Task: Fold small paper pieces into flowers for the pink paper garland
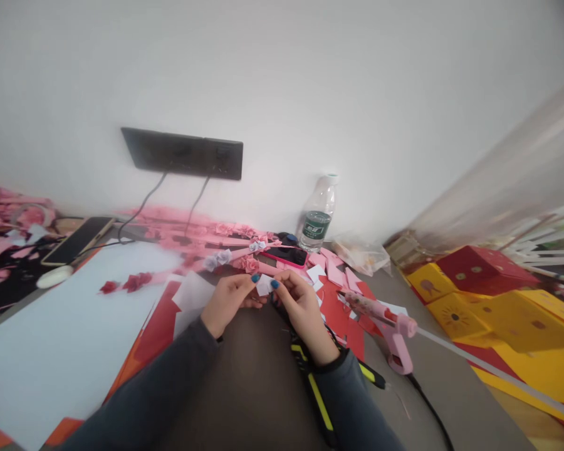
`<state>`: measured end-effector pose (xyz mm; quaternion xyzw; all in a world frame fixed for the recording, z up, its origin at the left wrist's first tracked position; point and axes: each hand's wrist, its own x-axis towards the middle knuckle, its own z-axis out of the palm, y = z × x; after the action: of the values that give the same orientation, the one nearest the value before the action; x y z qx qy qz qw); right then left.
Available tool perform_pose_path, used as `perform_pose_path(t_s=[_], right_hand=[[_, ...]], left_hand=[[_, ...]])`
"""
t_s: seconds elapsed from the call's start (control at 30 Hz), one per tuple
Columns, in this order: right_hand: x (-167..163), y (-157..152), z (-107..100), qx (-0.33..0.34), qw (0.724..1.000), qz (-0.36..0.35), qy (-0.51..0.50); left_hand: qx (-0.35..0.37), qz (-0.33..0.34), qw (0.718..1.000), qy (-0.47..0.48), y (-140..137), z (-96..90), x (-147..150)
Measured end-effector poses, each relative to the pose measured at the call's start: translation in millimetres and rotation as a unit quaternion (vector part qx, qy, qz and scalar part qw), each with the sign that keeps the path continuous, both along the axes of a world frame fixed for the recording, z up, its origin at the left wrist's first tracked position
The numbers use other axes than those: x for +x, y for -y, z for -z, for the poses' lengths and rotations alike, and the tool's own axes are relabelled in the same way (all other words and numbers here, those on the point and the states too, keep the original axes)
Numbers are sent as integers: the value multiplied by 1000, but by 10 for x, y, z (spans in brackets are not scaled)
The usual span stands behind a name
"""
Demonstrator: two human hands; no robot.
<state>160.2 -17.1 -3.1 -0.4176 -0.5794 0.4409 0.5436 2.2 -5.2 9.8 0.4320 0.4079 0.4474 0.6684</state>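
A small white piece of paper is pinched between my two hands, above the grey table. My left hand grips its left side with thumb and fingers. On the other side, my right hand presses it between thumb and fingertips. Beyond my hands lie pink strips with paper flowers, some pink and some white. Under my right wrist are black and yellow-green tool handles; the tool's head is hidden. A pink glue gun rests on the table to the right.
Large white sheets lie over red and orange paper at left. Red and pink scraps spread before a water bottle. Phones lie at the left and behind my hands. Yellow boxes stand right; cables hang from a black socket strip.
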Motion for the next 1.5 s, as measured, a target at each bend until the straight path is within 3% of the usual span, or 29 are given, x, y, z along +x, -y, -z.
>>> perform_pose_path(t_s=[0.27,0.67,0.9,1.1,1.33,1.5], right_hand=[[-4,2,-6,-11,1000,-7,-4],[0,-12,44,-2,998,35,-56],[-16,-8,36,19,1000,8,2],[-8,-11,44,14,1000,8,-25],[-12,-3,24,5,1000,-3,-20],[-9,-3,-4,7,1000,4,-27]], left_hand=[[35,38,997,-59,-23,40,-29],[24,50,997,-50,-10,16,-20],[44,51,994,-89,16,20,-15],[37,53,996,-57,10,25,-20],[72,54,991,-98,11,46,-41],[46,56,995,-69,1,65,-37]])
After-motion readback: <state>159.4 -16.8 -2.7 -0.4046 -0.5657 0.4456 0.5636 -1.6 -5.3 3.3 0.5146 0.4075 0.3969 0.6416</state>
